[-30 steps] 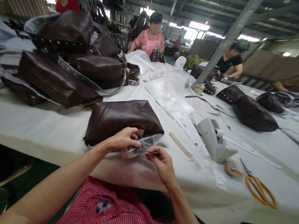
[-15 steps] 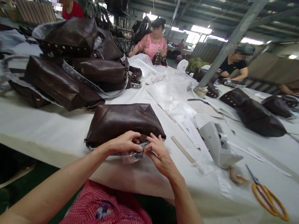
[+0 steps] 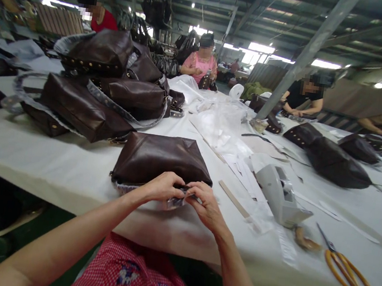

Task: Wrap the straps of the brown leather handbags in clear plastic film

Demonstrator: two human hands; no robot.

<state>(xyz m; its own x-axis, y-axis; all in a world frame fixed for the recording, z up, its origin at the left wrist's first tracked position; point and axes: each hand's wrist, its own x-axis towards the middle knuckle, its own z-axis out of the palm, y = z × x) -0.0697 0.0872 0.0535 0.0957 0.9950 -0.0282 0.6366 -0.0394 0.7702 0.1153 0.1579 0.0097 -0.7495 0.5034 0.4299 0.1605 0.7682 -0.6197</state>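
Note:
A dark brown leather bag (image 3: 160, 158) lies flat on the white table (image 3: 49, 161) in front of me. Both hands meet at its near edge. My left hand (image 3: 162, 188) is closed, its fingers curled over a strap wrapped in clear plastic (image 3: 177, 201). My right hand (image 3: 203, 205) pinches the same wrapped strap from the right, fingertips touching those of the left. The part of the strap under my fingers is hidden.
A grey tape dispenser (image 3: 280, 196) stands to the right, with a thin wooden strip (image 3: 233, 198) beside it and orange-handled scissors (image 3: 347, 267) near the front edge. Stacked brown bags (image 3: 95, 87) fill the left. Clear plastic sheets (image 3: 221, 119) lie beyond. Other people work at the far side.
My right hand moved left from beside the bag to meet my left hand on the wrapped strap. The strap's loose plastic end has been folded in under my fingers.

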